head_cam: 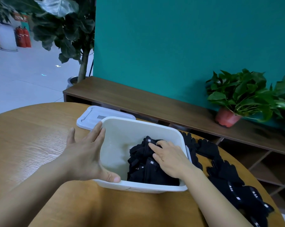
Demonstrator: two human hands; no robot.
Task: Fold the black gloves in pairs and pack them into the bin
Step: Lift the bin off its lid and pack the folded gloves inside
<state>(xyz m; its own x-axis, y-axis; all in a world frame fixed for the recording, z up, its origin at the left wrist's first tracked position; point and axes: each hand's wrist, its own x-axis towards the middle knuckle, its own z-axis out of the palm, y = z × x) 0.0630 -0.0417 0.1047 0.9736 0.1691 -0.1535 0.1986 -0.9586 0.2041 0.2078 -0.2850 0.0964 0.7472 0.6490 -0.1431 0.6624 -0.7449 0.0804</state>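
Note:
A white plastic bin (138, 126) stands on the round wooden table (31, 141). Folded black gloves (143, 163) lie stacked in its right half. My right hand (168, 156) is inside the bin, fingers straight, pressing down on the top pair. My left hand (87, 153) rests against the bin's left wall with fingers spread and the thumb hooked over the near rim. A heap of loose black gloves (228, 177) with white labels lies on the table to the right of the bin.
The bin's white lid (90, 117) lies flat behind the bin at its left. A low wooden shelf unit (154, 104) runs along the teal wall, with a potted plant (236, 99) on it. A large leafy tree (64, 30) stands at the back left.

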